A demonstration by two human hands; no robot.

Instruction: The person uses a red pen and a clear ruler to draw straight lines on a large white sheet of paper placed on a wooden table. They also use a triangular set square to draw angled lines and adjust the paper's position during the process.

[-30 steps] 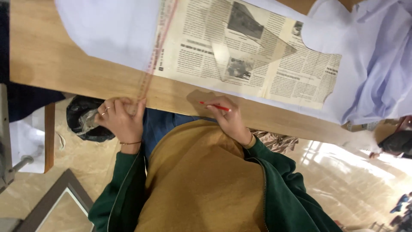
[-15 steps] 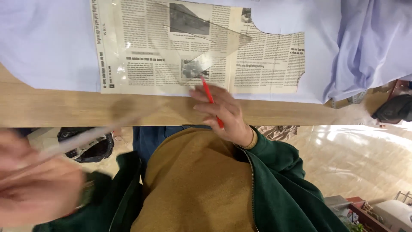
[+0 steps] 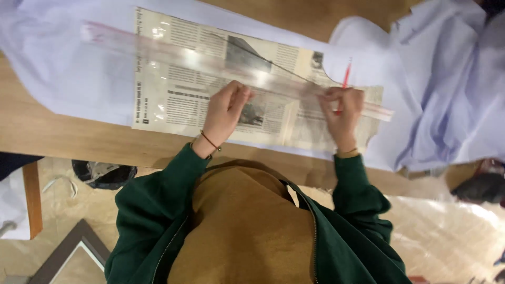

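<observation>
Your left hand (image 3: 225, 108) presses the clear ruler (image 3: 210, 58) flat on the newspaper (image 3: 173, 94), fingers closed on nothing; your right hand (image 3: 342, 113) pinches a red pencil (image 3: 345, 79).

The near strip of the desk (image 3: 63, 139) lies bare wood from its left end to below the left hand (image 3: 223, 113) — a hand could slide along there with nothing in the way. Farther back, pale cloth (image 3: 63, 79) covers the top, flat on the left but heaped in folds (image 3: 447, 94) at the right, so that side is crowded. A newspaper pattern (image 3: 173, 100) lies flat on the cloth, and a long clear ruler (image 3: 200, 52) runs across it, barring a straight sweep. The right hand (image 3: 342, 113), with a red pencil (image 3: 345, 79), sits at the ruler's right end — between the two hands a short stretch of paper is open.
</observation>
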